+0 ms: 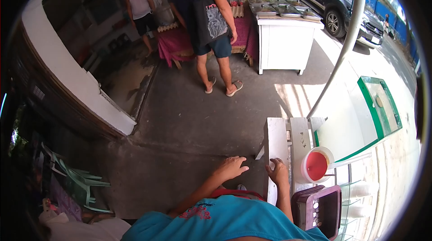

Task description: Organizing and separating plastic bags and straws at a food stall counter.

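Note:
My left hand (233,167) hovers in front of my body, palm down, thumb apart from the fingers and nothing in it. On the other side, my right hand (278,172) is empty too, its fingers bent and spread, over or against the near edge of a white slatted wooden bench (277,133). Whether it touches the slats I cannot tell. Close to its right stands a round plastic tub (305,170) of red liquid (316,166), with a thin handle sticking out. Below that sits a purple plastic bin (298,204) with several coins (315,205) along its inside.
A green-edged white case (354,133) and stacked clear cups (362,190) flank the bench. A white pole (341,57) rises behind it. Ahead, a person (212,14) stands by a cloth-covered table (243,31) and a white counter (285,45) of lidded trays. Left are green plastic chairs (79,180).

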A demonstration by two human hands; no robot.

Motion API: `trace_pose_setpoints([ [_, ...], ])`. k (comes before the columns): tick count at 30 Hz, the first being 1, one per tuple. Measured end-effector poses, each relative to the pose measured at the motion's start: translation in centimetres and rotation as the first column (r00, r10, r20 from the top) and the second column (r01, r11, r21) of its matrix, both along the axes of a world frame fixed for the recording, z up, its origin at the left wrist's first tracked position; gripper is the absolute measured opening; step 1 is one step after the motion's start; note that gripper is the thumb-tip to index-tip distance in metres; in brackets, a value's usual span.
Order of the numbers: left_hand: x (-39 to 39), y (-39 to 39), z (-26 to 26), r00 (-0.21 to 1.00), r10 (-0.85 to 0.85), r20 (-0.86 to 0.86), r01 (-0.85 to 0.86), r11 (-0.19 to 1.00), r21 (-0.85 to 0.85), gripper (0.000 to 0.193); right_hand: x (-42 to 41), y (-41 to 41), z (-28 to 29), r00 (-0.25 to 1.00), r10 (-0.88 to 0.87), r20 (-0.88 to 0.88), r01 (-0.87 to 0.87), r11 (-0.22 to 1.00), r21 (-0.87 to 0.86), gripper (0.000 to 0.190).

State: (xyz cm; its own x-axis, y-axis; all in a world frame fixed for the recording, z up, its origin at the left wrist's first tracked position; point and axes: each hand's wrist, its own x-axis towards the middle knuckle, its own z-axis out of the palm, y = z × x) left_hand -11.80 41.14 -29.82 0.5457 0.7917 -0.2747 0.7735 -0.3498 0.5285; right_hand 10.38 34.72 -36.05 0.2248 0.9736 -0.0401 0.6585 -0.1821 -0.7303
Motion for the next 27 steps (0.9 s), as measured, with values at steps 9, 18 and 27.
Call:
trace_pose_setpoints([
  [9, 7.9, 0.8, -1.6, 0.684, -0.729, 0.004, 0.665, 0.622, -0.413, 0.037, 0.5, 0.7, -0.1, 0.999, -0.028, -0.02, 0.029, 0.999, 0.018, 0.035],
  [18, -1.2, 15.3, -15.5, 0.925, 0.053, 0.377, 0.154, 0.854, -0.497, 0.028, -2.7, 12.8, 1.7, 0.99, 0.052, -0.131, -0.063, 0.995, -0.076, 0.032],
  [27, -37.0, 22.1, -21.4, 0.542, 0.653, -0.529, -0.839, 0.383, -0.386, 0.023, -11.2, 35.0, -1.4, 0.871, 0.49, -0.012, -0.46, 0.808, -0.369, 0.043],
])
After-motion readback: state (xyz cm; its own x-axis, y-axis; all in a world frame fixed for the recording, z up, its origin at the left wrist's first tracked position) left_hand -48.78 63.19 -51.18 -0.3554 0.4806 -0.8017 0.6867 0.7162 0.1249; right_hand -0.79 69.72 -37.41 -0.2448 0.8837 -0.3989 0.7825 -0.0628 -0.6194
